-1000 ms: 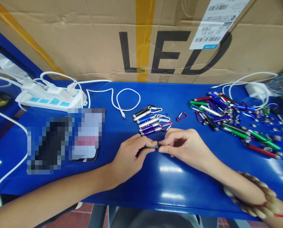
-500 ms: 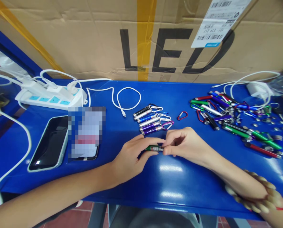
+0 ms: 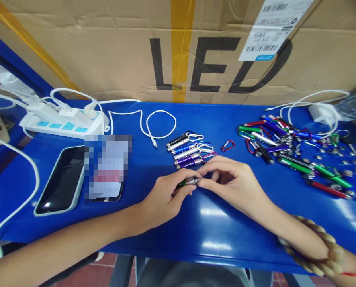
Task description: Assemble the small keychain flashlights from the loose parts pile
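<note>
My left hand [image 3: 169,191] is closed around a small green penlight [image 3: 186,182] with a label on its barrel. At the penlight's silver right end, the thumb and fingers of my right hand [image 3: 228,175] are pinched together; whether they grip the end itself or a small part there is hidden by the fingertips. Just beyond my hands lies a row of penlights [image 3: 188,147] in black, silver, blue and purple, with carabiner clips on their ends. A loose red carabiner [image 3: 227,145] rests to the right of that row.
At the right is a pile of coloured penlight parts [image 3: 279,139] with small round pieces. To the left lie a phone [image 3: 61,179] and a pixelated phone [image 3: 109,171]. A white power strip [image 3: 67,121] with cables stands behind them. A cardboard box [image 3: 121,52] closes off the back.
My right hand has moved slightly left, closer to my left hand. The penlight has tilted, its right end now higher, and less of its silver end shows.
</note>
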A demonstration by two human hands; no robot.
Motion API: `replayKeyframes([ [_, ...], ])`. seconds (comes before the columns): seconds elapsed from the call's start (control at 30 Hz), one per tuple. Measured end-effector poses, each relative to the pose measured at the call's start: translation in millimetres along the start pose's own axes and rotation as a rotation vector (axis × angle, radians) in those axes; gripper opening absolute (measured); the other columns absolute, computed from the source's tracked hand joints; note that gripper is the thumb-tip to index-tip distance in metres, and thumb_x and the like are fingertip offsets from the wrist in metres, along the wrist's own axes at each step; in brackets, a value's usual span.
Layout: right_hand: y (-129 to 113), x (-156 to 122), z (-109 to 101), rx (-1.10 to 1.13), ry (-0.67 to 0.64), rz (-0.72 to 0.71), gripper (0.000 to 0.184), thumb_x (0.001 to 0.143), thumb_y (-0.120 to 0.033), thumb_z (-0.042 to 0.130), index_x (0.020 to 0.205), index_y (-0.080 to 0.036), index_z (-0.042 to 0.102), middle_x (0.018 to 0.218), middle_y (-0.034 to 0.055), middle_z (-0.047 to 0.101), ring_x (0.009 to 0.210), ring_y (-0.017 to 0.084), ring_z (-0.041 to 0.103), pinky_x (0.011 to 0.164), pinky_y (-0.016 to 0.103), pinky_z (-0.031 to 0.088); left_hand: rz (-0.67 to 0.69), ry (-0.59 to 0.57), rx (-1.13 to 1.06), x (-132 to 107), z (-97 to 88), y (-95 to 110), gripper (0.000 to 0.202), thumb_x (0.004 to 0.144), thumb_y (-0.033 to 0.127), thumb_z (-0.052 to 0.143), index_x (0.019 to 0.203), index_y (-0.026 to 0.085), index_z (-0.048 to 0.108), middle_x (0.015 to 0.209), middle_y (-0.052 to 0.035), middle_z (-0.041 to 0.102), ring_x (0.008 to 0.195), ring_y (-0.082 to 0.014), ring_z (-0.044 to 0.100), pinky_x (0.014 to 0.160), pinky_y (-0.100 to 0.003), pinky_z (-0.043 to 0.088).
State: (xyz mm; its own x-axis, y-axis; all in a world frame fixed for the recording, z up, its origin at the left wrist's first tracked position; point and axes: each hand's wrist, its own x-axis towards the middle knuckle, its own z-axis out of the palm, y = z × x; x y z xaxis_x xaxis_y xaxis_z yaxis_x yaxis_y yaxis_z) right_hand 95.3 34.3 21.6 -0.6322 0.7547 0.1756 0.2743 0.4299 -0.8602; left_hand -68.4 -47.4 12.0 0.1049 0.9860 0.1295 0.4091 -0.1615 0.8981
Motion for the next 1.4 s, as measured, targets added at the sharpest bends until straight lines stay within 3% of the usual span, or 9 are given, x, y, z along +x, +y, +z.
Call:
replayKeyframes([
  [0.1, 0.8, -1.6, -7.8, -0.138, 0.028, -0.221, 0.022, 0.073, -0.028, 0.071, 0.093, -0.019, 0.068, 0.086, 0.0034, 0.064, 0.054, 0.006, 0.055, 0.048, 0.019, 0.046, -0.008, -0.013, 0.005, 0.3, -0.8, 1.4, 0.018, 0.089, 0.014, 0.042, 0.096, 0.016, 0.059, 0.067, 0.0018, 0.059, 0.061, -0.0102, 0.055, 0.059, -0.019, 0.044],
  [0.2, 4.3, -2.2, -17.7, -0.320, -0.053, -0.521, 0.011, 0.081, -0.018, 0.062, 0.090, -0.021, 0.069, 0.090, 0.0028, 0.064, 0.064, 0.007, 0.059, 0.055, 0.018, 0.045, -0.019, -0.049, 0.007, 1.3, -2.1, 1.6, 0.019, 0.089, 0.015, 0.041, 0.094, 0.015, 0.059, 0.063, 0.0029, 0.055, 0.057, -0.0095, 0.052, 0.057, -0.019, 0.042],
  [0.27, 6.2, -2.1, -22.3, -0.365, -0.105, -0.590, 0.013, 0.084, -0.015, 0.058, 0.086, -0.021, 0.069, 0.088, 0.0019, 0.063, 0.063, 0.006, 0.058, 0.054, 0.018, 0.042, -0.021, -0.098, 0.002, 2.0, -3.1, 1.4, 0.020, 0.089, 0.015, 0.039, 0.095, 0.015, 0.059, 0.062, 0.0037, 0.053, 0.055, -0.0092, 0.049, 0.056, -0.019, 0.040],
  [0.53, 7.4, -1.8, -22.3, -0.386, -0.172, -0.572, 0.014, 0.087, -0.022, 0.056, 0.079, -0.024, 0.068, 0.078, -0.0018, 0.061, 0.059, 0.005, 0.055, 0.052, 0.019, 0.036, -0.048, -0.263, 0.054, 2.5, -6.7, 0.7, 0.017, 0.091, 0.017, 0.038, 0.085, 0.016, 0.055, 0.066, 0.0032, 0.054, 0.059, -0.0093, 0.051, 0.058, -0.020, 0.038],
  [0.73, 8.6, -1.0, -19.2, -0.408, -0.163, -0.587, 0.018, 0.089, -0.024, 0.053, 0.080, -0.023, 0.068, 0.075, -0.0019, 0.060, 0.057, 0.005, 0.055, 0.051, 0.019, 0.036, -0.069, -0.221, 0.026, -0.7, -4.5, -3.4, 0.010, 0.089, 0.018, 0.043, 0.079, 0.019, 0.045, 0.065, 0.0051, 0.054, 0.053, -0.0083, 0.048, 0.052, -0.019, 0.035],
  [0.97, 6.5, -2.2, -18.0, -0.475, -0.152, -0.653, 0.028, 0.092, -0.024, 0.046, 0.077, -0.019, 0.069, 0.072, 0.0008, 0.061, 0.055, 0.006, 0.055, 0.048, 0.020, 0.034, -0.035, -0.162, 0.066, -2.3, -1.1, -6.2, 0.011, 0.088, 0.018, 0.044, 0.078, 0.018, 0.047, 0.065, 0.0041, 0.054, 0.054, -0.0093, 0.048, 0.052, -0.020, 0.036],
  [1.2, 10.6, 0.5, -18.8, -0.235, -0.258, -0.483, 0.015, 0.086, -0.024, 0.058, 0.077, -0.022, 0.069, 0.073, -0.0013, 0.059, 0.059, 0.005, 0.055, 0.049, 0.018, 0.035, 0.023, -0.134, 0.057, -3.9, 0.7, -7.2, 0.009, 0.087, 0.017, 0.047, 0.078, 0.018, 0.048, 0.070, 0.0018, 0.059, 0.062, -0.0108, 0.057, 0.057, -0.019, 0.043],
  [1.4, 10.9, 1.9, -16.4, -0.117, -0.306, -0.310, 0.015, 0.078, -0.031, 0.066, 0.070, -0.020, 0.071, 0.066, -0.0010, 0.059, 0.058, 0.007, 0.053, 0.051, 0.019, 0.036, 0.088, -0.126, 0.072, -6.3, 2.0, -10.0, 0.008, 0.086, 0.013, 0.050, 0.079, 0.018, 0.051, 0.081, -0.0008, 0.066, 0.079, -0.0136, 0.065, 0.068, -0.021, 0.049],
])
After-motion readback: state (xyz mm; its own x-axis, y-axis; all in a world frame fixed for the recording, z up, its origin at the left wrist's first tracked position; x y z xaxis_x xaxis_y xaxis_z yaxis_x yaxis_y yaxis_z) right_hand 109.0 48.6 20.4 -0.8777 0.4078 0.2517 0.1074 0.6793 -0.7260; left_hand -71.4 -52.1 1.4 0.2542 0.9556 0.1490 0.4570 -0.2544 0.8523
